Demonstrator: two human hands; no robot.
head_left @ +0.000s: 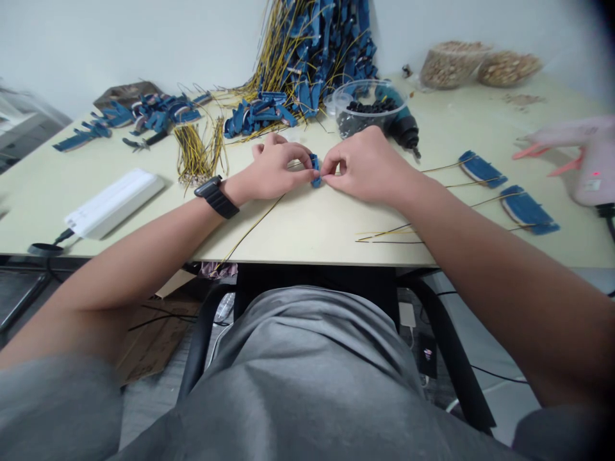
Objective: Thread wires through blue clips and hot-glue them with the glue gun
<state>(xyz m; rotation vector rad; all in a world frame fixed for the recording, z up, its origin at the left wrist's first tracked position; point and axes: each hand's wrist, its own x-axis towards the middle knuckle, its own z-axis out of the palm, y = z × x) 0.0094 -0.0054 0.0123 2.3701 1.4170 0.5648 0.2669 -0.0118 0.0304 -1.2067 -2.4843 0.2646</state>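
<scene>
Between my hands, a little above the tabletop, is a small blue plastic piece (pixel 314 161). My left hand (pixel 278 168) pinches it from the left with thumb and index finger. From the right, the fingertips of my right hand (pixel 362 163) are pressed together against its edge; whether they hold a small part there is hidden. A thin yellow-and-black wire (pixel 252 229) runs from under my left hand toward the table's front edge. Two blue curved pieces with wires, one farther back (pixel 482 169) and one nearer (pixel 529 209), lie beyond my right forearm.
Behind my hands stand a clear tub of black parts (pixel 368 109), a power drill (pixel 406 128) and a big heap of wired blue pieces (pixel 314 57). Cut wires (pixel 195 150), pliers (pixel 145 141) and a white power box (pixel 115 203) lie left. A pink glue gun (pixel 593 160) is right.
</scene>
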